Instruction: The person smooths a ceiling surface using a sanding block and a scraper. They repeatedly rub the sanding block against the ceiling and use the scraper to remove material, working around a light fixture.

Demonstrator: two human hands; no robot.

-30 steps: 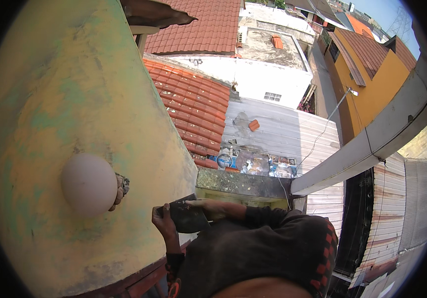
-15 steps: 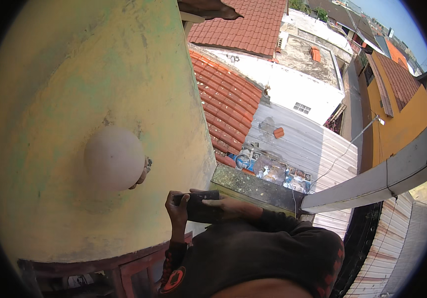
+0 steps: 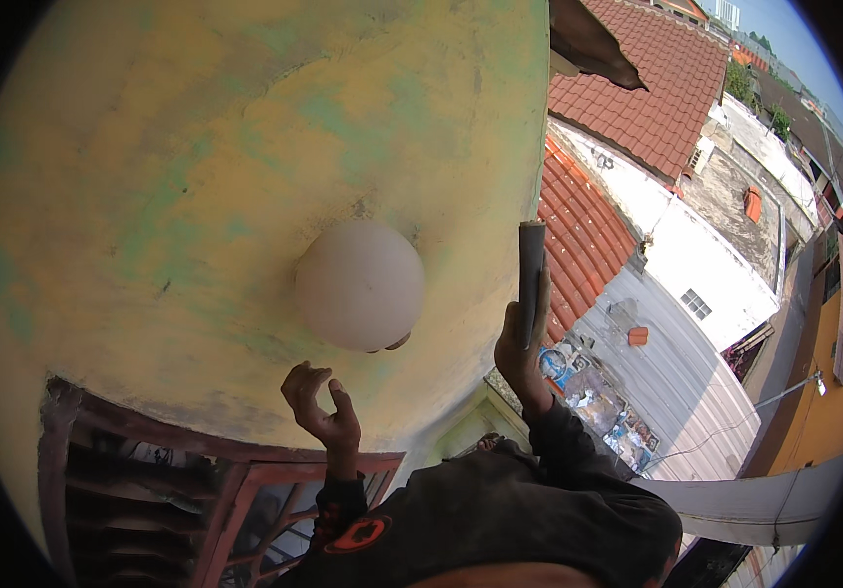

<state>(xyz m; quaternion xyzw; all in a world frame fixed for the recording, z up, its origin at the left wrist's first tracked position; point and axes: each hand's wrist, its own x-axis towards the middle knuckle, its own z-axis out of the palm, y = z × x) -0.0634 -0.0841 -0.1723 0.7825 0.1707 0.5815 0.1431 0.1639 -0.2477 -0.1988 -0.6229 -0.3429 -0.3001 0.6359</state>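
Head view, and both hands are up now: half a second back they were bunched together low in the frame around a dark object, and now they have split apart and risen toward the lamp. Right hand (image 3: 520, 343), centre right of the frame, is closed around the lower end of a dark grey tube (image 3: 530, 269), fingers wrapped tight, the tube standing nearly upright with its top clear of the hand, just beside the edge of the yellow wall. Left hand (image 3: 322, 410), lower centre, is empty and half open, fingers curled like a cup, palm turned up, close beneath the white globe lamp (image 3: 361, 284) but not touching it as far as I can see. That globe sits dead centre, mounted on the mottled yellow-green wall (image 3: 196, 176), and it looms larger than a moment ago, so the person has closed in on it. By my read, the work has shifted from handling the tube down low to reaching for the globe itself. Outward from there: a rust-red window grille (image 3: 216, 500) at lower left, red tiled roofs (image 3: 657, 88) dropping away at upper right.
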